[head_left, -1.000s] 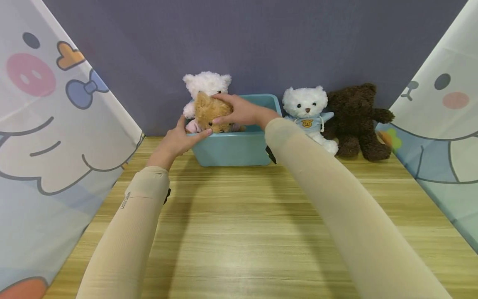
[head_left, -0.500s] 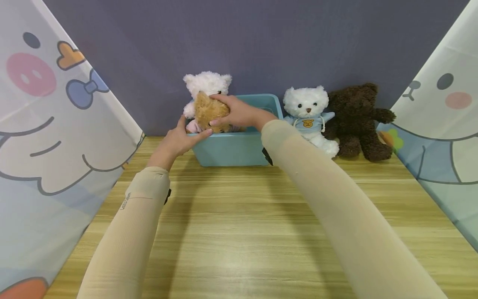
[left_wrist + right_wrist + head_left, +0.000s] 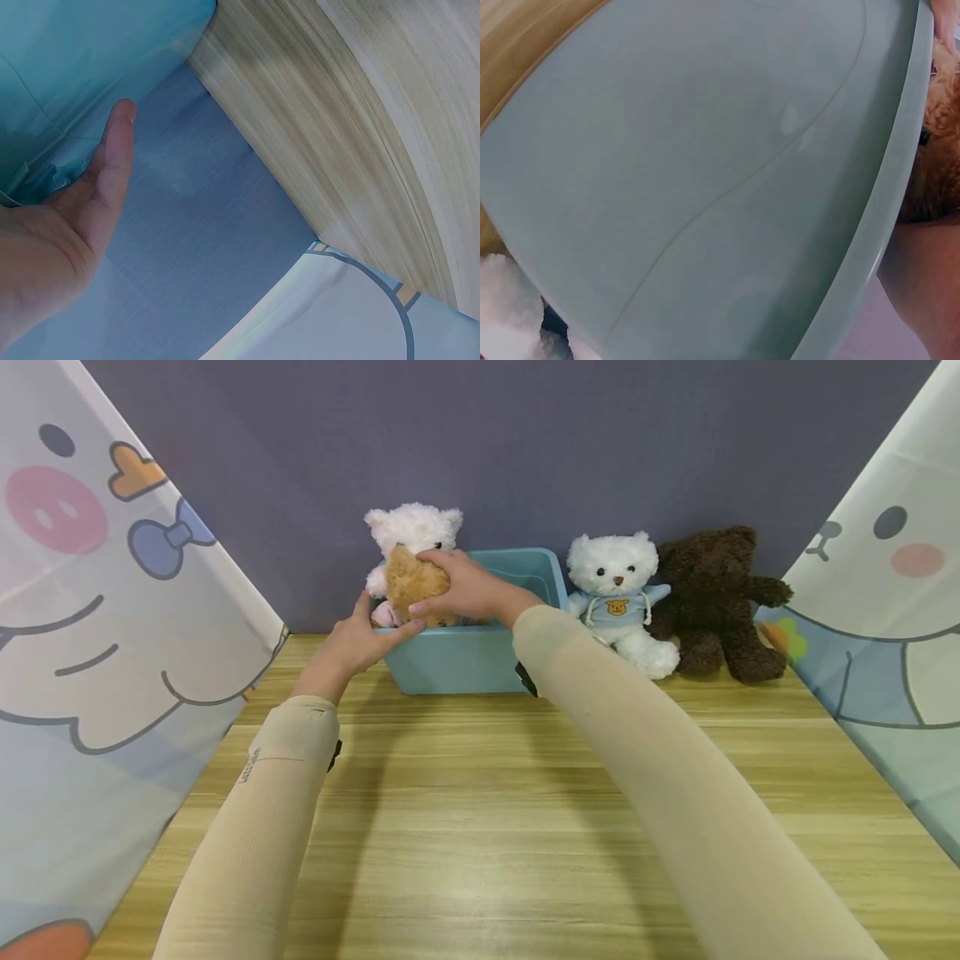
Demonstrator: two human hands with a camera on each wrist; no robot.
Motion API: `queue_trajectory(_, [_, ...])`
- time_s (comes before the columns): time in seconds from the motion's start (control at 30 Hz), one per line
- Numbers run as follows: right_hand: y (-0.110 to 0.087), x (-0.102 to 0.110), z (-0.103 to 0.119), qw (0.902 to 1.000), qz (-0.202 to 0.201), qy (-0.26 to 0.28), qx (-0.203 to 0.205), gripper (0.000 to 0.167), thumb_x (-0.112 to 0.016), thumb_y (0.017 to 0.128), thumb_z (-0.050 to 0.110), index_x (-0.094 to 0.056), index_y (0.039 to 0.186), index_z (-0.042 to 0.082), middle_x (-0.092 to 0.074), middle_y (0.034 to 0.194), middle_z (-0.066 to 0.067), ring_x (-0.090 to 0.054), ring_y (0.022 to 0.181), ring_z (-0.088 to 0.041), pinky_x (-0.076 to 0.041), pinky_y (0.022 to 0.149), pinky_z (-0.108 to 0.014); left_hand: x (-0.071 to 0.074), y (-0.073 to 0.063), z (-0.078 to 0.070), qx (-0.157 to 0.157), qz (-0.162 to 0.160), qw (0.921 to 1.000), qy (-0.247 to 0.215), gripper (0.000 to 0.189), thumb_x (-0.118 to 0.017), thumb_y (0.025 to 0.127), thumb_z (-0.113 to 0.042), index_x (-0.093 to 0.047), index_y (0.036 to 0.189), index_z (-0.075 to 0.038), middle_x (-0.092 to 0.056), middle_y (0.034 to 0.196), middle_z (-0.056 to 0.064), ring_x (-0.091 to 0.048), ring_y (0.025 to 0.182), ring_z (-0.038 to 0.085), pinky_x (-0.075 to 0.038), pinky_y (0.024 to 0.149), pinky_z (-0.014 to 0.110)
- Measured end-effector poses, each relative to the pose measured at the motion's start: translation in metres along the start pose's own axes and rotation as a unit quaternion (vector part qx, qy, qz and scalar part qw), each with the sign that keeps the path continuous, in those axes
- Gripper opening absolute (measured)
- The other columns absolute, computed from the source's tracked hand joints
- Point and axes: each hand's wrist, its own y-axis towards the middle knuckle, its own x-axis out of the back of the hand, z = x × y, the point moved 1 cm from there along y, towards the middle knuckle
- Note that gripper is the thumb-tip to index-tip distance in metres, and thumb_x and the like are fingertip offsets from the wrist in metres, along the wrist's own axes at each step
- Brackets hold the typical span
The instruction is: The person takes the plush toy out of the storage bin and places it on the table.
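Observation:
My right hand (image 3: 468, 587) grips the head of a tan teddy bear (image 3: 411, 583), thumb across its face. The bear sits low inside a light blue plastic bin (image 3: 457, 664), with most of its body hidden behind the front wall. Behind it in the bin, a white teddy bear (image 3: 415, 525) leans upright at the left end. My left hand (image 3: 352, 642) braces the bin's left front corner, its thumb lying along the front rim. In the left wrist view its fingers (image 3: 112, 172) lie nearly straight beside the bin's side. Brown fur (image 3: 941, 169) shows over the rim in the right wrist view.
Right of the bin sits another white teddy bear (image 3: 618, 602) in a light blue hoodie. A dark brown teddy bear (image 3: 712, 602) leans beside it. A grey wall (image 3: 525, 443) stands behind the wooden table (image 3: 465, 827), with cartoon-print panels (image 3: 60, 635) at both sides.
My right hand has shifted slightly left, carrying the tan bear's head with it toward the bin's left end. My left hand has stayed at the bin's corner.

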Motion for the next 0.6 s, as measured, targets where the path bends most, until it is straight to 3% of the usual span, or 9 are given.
queue_trajectory(0.2, [0.000, 0.000, -0.003, 0.9998, -0.010, -0.018, 0.008, 0.099, -0.075, 0.093, 0.062, -0.023, 0.171, 0.031, -0.027, 0.172, -0.010, -0.034, 0.158, -0.027, -0.035, 0.129, -0.050, 0.001, 0.001, 0.000, -0.002, -0.007, 1.0000, 0.003, 0.149, -0.042, 0.065, -0.111, 0.029, 0.166, -0.027, -0.011, 0.176, 0.032, -0.024, 0.157, 0.061, -0.032, 0.119, 0.078])
queue_trajectory(0.37, [-0.003, 0.002, -0.006, 0.9988, -0.020, -0.034, 0.029, 0.090, -0.075, 0.095, 0.059, -0.032, 0.166, 0.025, -0.038, 0.163, -0.011, -0.046, 0.144, -0.027, -0.044, 0.119, -0.049, 0.001, 0.002, 0.000, 0.001, -0.003, 1.0000, 0.002, 0.150, -0.042, 0.064, -0.111, 0.029, 0.166, -0.026, -0.010, 0.176, 0.032, -0.022, 0.157, 0.061, -0.031, 0.119, 0.078])
queue_trajectory(0.6, [-0.013, 0.011, -0.016, 0.9981, -0.022, -0.028, 0.051, 0.075, -0.076, 0.097, 0.050, -0.039, 0.155, 0.018, -0.046, 0.154, -0.012, -0.050, 0.136, -0.028, -0.045, 0.114, -0.050, 0.000, -0.001, 0.000, 0.013, 0.007, 0.9999, -0.007, 0.151, -0.043, 0.064, -0.111, 0.031, 0.165, -0.025, -0.005, 0.176, 0.031, -0.020, 0.158, 0.060, -0.030, 0.120, 0.078])
